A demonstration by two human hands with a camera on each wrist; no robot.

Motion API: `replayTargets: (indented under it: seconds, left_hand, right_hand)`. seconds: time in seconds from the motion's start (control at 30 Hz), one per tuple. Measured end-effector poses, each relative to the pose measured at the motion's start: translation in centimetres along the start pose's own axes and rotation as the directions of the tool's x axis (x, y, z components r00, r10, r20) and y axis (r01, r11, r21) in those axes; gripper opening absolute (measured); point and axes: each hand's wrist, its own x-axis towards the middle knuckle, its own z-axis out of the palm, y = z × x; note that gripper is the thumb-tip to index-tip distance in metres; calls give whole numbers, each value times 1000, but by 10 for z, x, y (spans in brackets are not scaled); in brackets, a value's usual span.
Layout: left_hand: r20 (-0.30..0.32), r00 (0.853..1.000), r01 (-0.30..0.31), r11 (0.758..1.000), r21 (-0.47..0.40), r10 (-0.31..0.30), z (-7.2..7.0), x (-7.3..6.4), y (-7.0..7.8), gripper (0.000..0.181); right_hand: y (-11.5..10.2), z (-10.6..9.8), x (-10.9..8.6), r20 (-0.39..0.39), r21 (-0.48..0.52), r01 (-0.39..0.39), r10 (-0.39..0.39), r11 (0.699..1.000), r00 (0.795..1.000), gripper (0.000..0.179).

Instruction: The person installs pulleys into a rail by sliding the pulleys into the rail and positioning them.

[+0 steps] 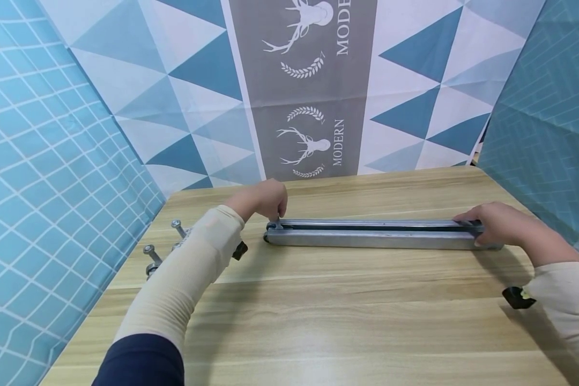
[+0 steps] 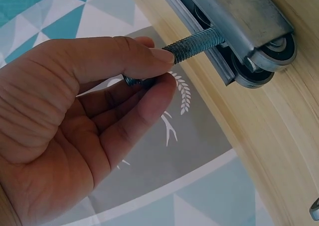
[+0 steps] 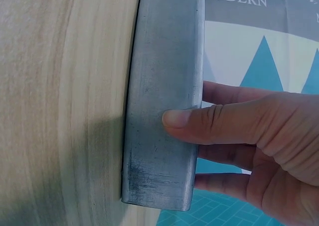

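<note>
A long grey metal rail (image 1: 366,239) with a slot along its top lies across the wooden table. At its left end sits a roller carriage with small wheels (image 2: 281,54), and a threaded bolt (image 2: 202,43) sticks up from it through the slot. My left hand (image 1: 265,199) pinches the bolt's free end between thumb and fingers, as the left wrist view shows. At the opposite end my right hand (image 1: 502,225) grips the rail, its thumb (image 3: 178,119) on the near side wall and its fingers over the far side.
Left of the rail, partly behind my left sleeve (image 1: 193,273), stand more roller pieces with upright bolts (image 1: 149,250). The table (image 1: 318,311) meets a patterned cloth backdrop (image 1: 313,96) at the back, with blue cloth (image 1: 43,161) on the left.
</note>
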Motion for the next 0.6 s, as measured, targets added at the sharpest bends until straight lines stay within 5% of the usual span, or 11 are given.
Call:
replayTargets:
  seconds: [0.6]
  left_hand:
    - [-95, 995, -43, 999, -8, 42, 2, 11, 16, 18]
  right_hand:
    - [-2, -1, -1, 4, -1, -14, 14, 1000, 1000, 62]
